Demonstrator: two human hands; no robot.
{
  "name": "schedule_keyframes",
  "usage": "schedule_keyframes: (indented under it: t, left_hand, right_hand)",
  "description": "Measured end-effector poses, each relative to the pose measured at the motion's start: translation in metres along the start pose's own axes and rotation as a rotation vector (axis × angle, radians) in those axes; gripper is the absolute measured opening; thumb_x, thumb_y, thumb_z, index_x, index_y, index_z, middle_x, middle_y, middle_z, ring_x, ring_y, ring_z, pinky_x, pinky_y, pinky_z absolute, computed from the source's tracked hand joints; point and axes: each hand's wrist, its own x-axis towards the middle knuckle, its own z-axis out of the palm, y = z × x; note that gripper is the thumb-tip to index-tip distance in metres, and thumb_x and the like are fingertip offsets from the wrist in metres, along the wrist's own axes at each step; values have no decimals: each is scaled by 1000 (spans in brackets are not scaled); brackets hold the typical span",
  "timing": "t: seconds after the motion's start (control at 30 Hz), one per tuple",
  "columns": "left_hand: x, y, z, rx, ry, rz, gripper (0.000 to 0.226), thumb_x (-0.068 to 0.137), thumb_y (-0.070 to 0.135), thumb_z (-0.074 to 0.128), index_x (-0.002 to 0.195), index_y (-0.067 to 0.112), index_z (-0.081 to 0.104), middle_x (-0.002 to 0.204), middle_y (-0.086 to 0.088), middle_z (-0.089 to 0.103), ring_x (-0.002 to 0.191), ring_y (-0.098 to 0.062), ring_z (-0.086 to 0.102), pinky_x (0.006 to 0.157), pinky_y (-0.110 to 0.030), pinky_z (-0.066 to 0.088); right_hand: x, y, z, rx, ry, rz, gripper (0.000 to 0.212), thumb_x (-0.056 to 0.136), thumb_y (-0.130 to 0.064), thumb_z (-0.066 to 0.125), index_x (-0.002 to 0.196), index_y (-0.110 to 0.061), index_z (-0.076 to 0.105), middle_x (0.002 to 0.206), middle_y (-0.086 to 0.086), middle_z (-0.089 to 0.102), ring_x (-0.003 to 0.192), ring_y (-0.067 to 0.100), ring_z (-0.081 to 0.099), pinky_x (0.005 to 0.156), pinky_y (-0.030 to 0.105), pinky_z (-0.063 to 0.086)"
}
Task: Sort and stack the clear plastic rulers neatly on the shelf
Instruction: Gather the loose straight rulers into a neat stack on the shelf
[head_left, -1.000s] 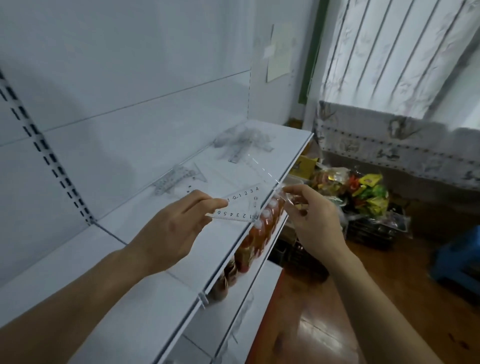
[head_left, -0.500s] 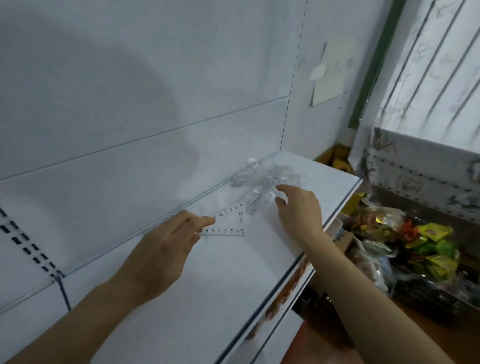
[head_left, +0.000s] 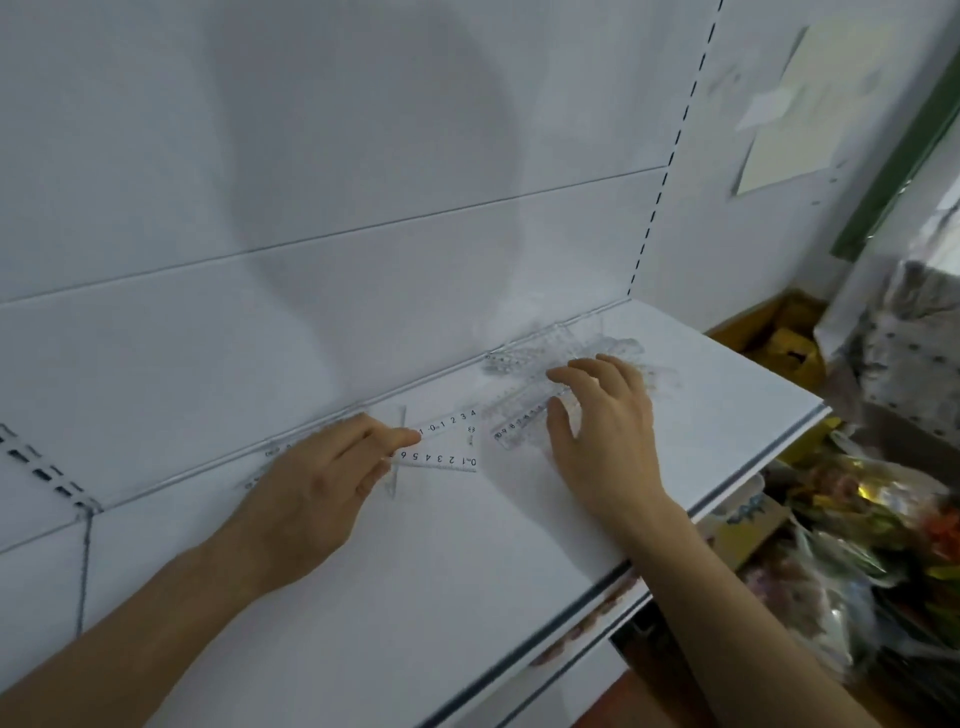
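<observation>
Reaching in from the near edge, two bare forearms are crossing the white shelf (head_left: 519, 561), whose front lip is running diagonally down to the right. The left hand (head_left: 317, 483) is lying knuckles-up near the middle of the shelf, its fingers curling over one corner of a clear triangular ruler (head_left: 441, 447) and pinching it; the thumb is hidden beneath the hand, so exactly how it is gripping cannot be told. The triangle's printed numbers are showing along two edges, and it is sitting low over the shelf surface, though whether it is touching the shelf cannot be told.

Just to the right, the right hand (head_left: 602, 436) is hovering with fingers spread and slightly bent, holding nothing, its fingertips lying over the near end of a clear straight ruler (head_left: 519, 423) that is pointing diagonally toward the back.

Farther back, a loose pile of clear rulers (head_left: 576, 353) is lying against the white back panel (head_left: 363, 260), close to the shelf's far right corner, blurred and hard to separate. Beyond the shelf's right end, colourful packaged goods (head_left: 857, 519) are sitting lower down, and a pale paper sheet (head_left: 795, 119) is hanging on the wall.
</observation>
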Motion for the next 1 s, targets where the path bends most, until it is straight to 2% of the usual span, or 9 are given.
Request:
schedule_keyframes:
  t: [0.13,0.2,0.27,0.37,0.43,0.57,0.67,0.8,1.0]
  left_hand:
    - [-27,-23,-12,112,48,-142,34,101,17,43,130,15,61,117,-1,63,104,-22,62,92,-34,47]
    - [-42,-35,-18,154,66,-217,34,106,27,37,130,17,60,119,-2,64,103,-25,62,89,-38,46]
    - [-50,-40,-20,159,35,-275,44,108,42,28,134,20,56,126,-2,64,111,-27,61,93,-39,46]
    - [-55,-36,-15,165,-21,-352,49,105,42,32,145,19,48,155,-2,44,142,-22,42,115,-41,36]
    - [-60,-30,-17,166,-15,-391,55,105,43,31,151,15,42,163,0,31,150,-15,27,121,-41,28]
    - [-82,-21,-38,194,-45,-472,65,101,54,25,156,20,31,165,8,21,152,-6,17,123,-36,21]
    - [-109,-21,-61,221,-67,-575,71,98,62,21,157,23,28,165,12,17,151,-3,14,123,-32,16]
    - [-163,-11,-94,269,-58,-681,71,99,60,24,157,20,30,165,5,23,150,-10,23,123,-36,21]
    - [-286,14,-163,350,-31,-922,76,95,64,22,156,19,33,164,2,24,149,-15,26,120,-32,20]
  right_hand:
    - [4,-17,4,84,-123,-104,24,91,-19,65,115,-18,71,120,2,66,122,30,49,104,45,42]
    - [6,-34,8,131,-198,-141,24,91,-19,65,114,-20,71,119,2,65,121,29,49,103,45,43]
    - [6,-54,13,183,-250,-196,25,91,-17,64,115,-20,70,119,2,64,121,28,50,101,45,45]
    - [4,-74,16,219,-315,-285,29,91,-13,64,119,-19,69,120,3,63,122,27,50,98,45,47]
    - [1,-78,15,198,-372,-326,33,92,-14,64,124,-19,66,124,2,61,126,26,49,100,47,46]
    - [-1,-92,7,127,-520,-363,46,100,-29,57,145,-23,49,149,-3,49,149,21,29,119,47,31]
    - [-8,-122,2,130,-605,-420,53,104,-37,49,153,-23,36,159,-8,37,154,16,15,124,42,20]
    - [-33,-180,5,176,-709,-524,59,105,-41,46,157,-21,30,164,-7,29,156,15,7,126,44,15]
    - [-101,-288,12,272,-782,-708,61,105,-43,45,159,-22,26,165,-8,25,156,13,4,126,46,15]
